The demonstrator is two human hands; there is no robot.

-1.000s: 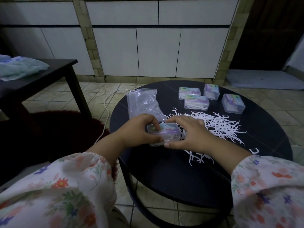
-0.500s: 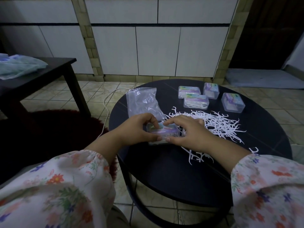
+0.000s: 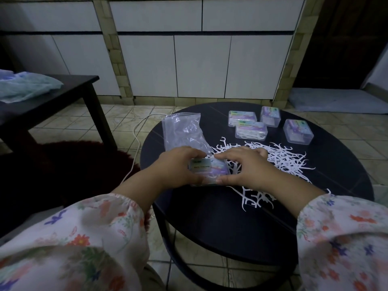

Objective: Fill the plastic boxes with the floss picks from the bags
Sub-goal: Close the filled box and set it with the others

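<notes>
A clear plastic box (image 3: 209, 170) with a purple label sits near the left-front of the round black table (image 3: 220, 223). My left hand (image 3: 176, 166) grips its left end, and my right hand (image 3: 245, 166) grips its right end, thumbs on the near side. Some white picks stick out at the box's front edge. A heap of loose white floss picks (image 3: 279, 158) spreads across the table behind and right of my hands. A clear plastic bag (image 3: 182, 131) lies at the table's left rim. Several closed filled boxes (image 3: 251, 130) stand at the back.
A dark low table (image 3: 52, 97) with a pale blue cloth (image 3: 25, 85) stands to the left. A white cable (image 3: 136, 141) runs over the tiled floor beside a dark red rug (image 3: 73, 164). White cabinet doors line the far wall.
Both hands stay on the box; the lid looks pressed flatter and the label now faces up more plainly. The camera has shifted slightly.
</notes>
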